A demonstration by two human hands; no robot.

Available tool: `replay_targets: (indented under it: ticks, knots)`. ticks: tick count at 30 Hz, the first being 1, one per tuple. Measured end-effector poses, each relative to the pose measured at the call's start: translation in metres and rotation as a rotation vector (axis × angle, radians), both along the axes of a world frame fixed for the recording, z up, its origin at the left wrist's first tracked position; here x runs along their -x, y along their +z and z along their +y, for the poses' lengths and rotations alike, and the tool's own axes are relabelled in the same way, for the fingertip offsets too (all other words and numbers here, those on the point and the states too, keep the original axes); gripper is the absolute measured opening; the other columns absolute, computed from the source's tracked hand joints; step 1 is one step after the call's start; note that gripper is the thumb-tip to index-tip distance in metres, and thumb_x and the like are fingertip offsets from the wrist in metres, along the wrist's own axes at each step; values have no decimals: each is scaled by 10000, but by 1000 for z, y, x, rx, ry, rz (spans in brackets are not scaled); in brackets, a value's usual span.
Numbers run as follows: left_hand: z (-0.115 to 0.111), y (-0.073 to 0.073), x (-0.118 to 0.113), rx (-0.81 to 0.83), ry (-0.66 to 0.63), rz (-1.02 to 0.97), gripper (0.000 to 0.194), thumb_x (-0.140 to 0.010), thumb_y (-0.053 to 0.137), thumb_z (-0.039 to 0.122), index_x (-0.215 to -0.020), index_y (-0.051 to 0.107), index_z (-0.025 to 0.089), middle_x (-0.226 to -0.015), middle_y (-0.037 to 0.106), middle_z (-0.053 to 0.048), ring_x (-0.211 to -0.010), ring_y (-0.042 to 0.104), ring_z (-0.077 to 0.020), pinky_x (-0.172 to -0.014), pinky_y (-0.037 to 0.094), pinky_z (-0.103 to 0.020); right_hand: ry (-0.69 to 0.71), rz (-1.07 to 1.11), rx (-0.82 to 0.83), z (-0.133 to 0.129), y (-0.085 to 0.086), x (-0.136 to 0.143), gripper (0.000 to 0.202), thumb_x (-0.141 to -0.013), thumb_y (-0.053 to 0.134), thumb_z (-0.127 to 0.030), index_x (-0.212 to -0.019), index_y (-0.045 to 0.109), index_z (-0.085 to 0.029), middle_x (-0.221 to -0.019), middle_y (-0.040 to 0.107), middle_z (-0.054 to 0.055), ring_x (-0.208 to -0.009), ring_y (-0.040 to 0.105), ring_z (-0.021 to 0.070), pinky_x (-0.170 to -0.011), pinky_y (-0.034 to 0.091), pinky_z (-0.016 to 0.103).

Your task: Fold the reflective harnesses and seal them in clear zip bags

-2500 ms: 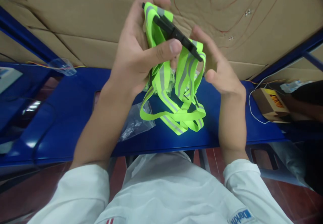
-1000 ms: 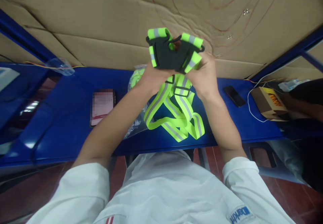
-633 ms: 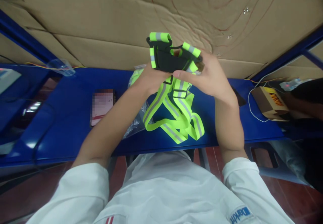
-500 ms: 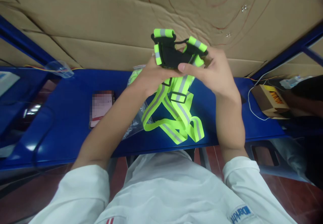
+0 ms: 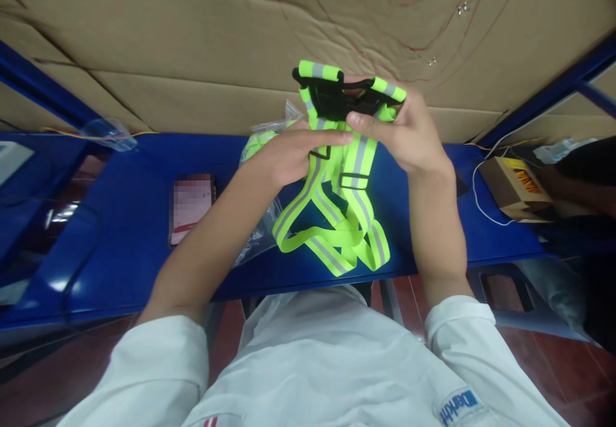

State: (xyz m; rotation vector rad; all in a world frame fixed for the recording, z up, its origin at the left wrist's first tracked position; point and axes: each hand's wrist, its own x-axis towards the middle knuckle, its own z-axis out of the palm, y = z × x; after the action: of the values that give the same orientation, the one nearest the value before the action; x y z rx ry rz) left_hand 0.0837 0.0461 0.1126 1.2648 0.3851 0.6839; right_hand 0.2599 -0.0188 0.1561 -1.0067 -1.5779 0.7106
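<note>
A reflective safety vest (image 5: 355, 180) of neon-yellow straps with grey stripes and black slider buckles hangs from my hands onto the blue table. Its black back piece (image 5: 330, 96) is uppermost, with the straps looped round its corners. My right hand (image 5: 414, 131) is closed on the right side of that piece, thumb in front and the other fingers mostly hidden behind. Lower down, my left hand (image 5: 293, 151) is closed round the left straps, one finger lying across them towards my right thumb. The lower straps lie in loose loops near the front edge.
Left of the vest, a clear plastic bag (image 5: 257, 241) lies on the blue table (image 5: 129, 221), partly behind my left forearm. A phone-like object (image 5: 192, 205), a clear cup (image 5: 115, 135) and, at right, a cardboard box (image 5: 514, 189) are around. A cardboard panel (image 5: 192, 48) stands behind.
My left hand has slid down from the black piece onto the straps. The black piece has tilted and moved slightly right with my right hand, and the right-hand buckle has shifted right.
</note>
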Motion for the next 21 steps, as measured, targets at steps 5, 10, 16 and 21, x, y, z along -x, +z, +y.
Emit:
replay_targets:
  ticks: [5, 10, 16, 21]
  knots:
    - [-6, -11, -4, 52, -171, -53, 388, -732, 902, 376, -1054, 765, 209, -1115, 786, -63, -1188, 728, -344, -1021, 606, -480, -88, -51, -241, -8, 11, -5, 223, -933, 789, -329, -1142, 795, -407, -1266, 756, -83, -1341, 649, 208, -1242, 467, 359]
    - [-13, -3, -3, 10, -83, -20, 412, -691, 940, 259, -1059, 766, 193, -1100, 794, -63, -1098, 757, -298, -995, 614, -422, 8, -229, -240, -18, 17, -16, 327, -959, 713, -153, -1204, 800, -350, -1345, 737, -54, -1402, 603, 203, -1304, 387, 380]
    - [-12, 12, 7, 64, -198, -133, 434, -774, 911, 433, -1131, 769, 233, -1085, 789, -43, -1019, 766, -274, -939, 630, -403, 4, -295, -150, -28, 23, -13, 461, -899, 649, -36, -1168, 812, -374, -1419, 687, -86, -1435, 579, 225, -1306, 390, 397]
    - [-15, 13, 4, 131, -173, -130, 395, -923, 748, 554, -1147, 747, 229, -1113, 779, -48, -1135, 739, -290, -956, 638, -382, 45, -309, -74, -29, 30, -15, 604, -758, 668, 83, -1136, 821, -362, -1468, 653, -58, -1496, 514, 265, -1316, 377, 401]
